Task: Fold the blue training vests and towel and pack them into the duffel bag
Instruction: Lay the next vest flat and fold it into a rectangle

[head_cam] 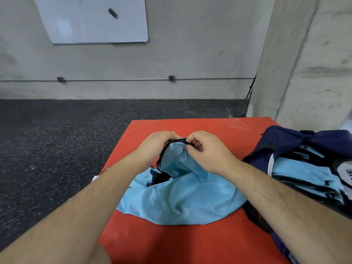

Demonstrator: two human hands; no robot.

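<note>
- Left hand (156, 143): fingers curled, the black-trimmed upper edge of the vest pinched; placed near the middle of the mat, toward its far edge.
- Right hand (207, 149): fingers curled, the same trimmed edge pinched just beside the left hand; the two hands are held nearly touching.
- Light blue vest (181, 197): upper part lifted by both hands, lower part left crumpled and spread over the middle of the mat; black trim is seen bunched under the left wrist.
- Red mat (171, 244): all task items are carried on it; its left edge is bordered by the floor.
- Navy duffel bag (304, 141): laid open along the mat's right edge, its black strap trailed beneath the vest's right side.
- Folded light blue cloth (301, 172): stacked inside the open bag; the number of pieces cannot be told.
- Speckled dark floor (57, 140), whiteboard (91, 20) mounted on the far wall, concrete pillar (314, 63) behind the bag.
</note>
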